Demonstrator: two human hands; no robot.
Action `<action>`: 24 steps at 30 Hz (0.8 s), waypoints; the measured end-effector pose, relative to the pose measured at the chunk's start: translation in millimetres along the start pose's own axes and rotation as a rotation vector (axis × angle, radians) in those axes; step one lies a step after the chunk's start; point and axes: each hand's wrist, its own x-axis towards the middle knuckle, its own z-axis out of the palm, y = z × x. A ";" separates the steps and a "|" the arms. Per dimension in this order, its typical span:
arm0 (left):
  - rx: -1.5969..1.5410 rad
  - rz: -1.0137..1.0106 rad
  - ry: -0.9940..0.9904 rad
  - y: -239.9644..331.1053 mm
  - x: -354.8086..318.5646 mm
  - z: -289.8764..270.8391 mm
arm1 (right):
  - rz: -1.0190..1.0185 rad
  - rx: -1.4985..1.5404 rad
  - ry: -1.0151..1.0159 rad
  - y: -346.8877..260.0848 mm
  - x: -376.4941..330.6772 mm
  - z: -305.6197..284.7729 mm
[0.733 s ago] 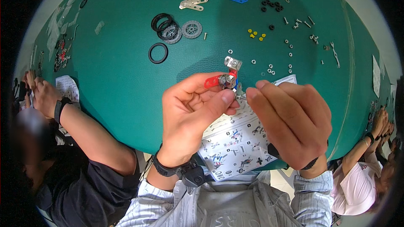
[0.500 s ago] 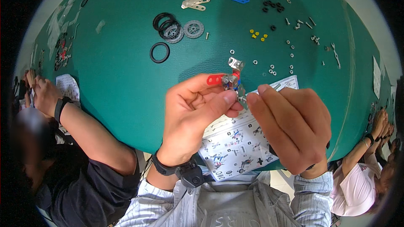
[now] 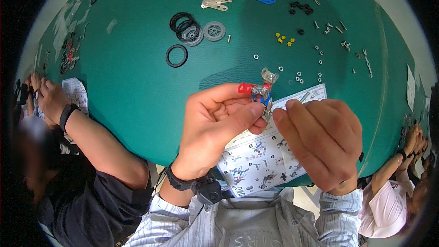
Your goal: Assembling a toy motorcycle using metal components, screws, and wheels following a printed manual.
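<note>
Both raised, left hand (image 3: 219, 123) and right hand (image 3: 320, 142) pinch the metal assembly (image 3: 263, 92).

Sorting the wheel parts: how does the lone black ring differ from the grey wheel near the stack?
The lone black ring is a hollow hoop showing green table through it; the grey wheel has a filled, spoked centre. The ring lies apart; the wheel sits beside the stacked tyres. Both lie flat.
</note>
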 end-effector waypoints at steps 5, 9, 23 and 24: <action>-0.006 0.027 0.014 -1.0 -0.7 0.7 | 0.060 0.059 0.012 -1.3 4.7 0.9; 0.066 0.086 0.046 -4.2 -1.6 6.3 | 0.064 0.154 0.094 4.4 -0.4 11.5; 0.507 0.626 0.061 -11.3 -0.6 8.5 | 1.182 1.231 0.094 -9.4 5.6 8.5; 0.582 0.653 0.060 -9.8 -0.6 7.9 | 1.183 1.230 0.094 -6.6 5.6 7.5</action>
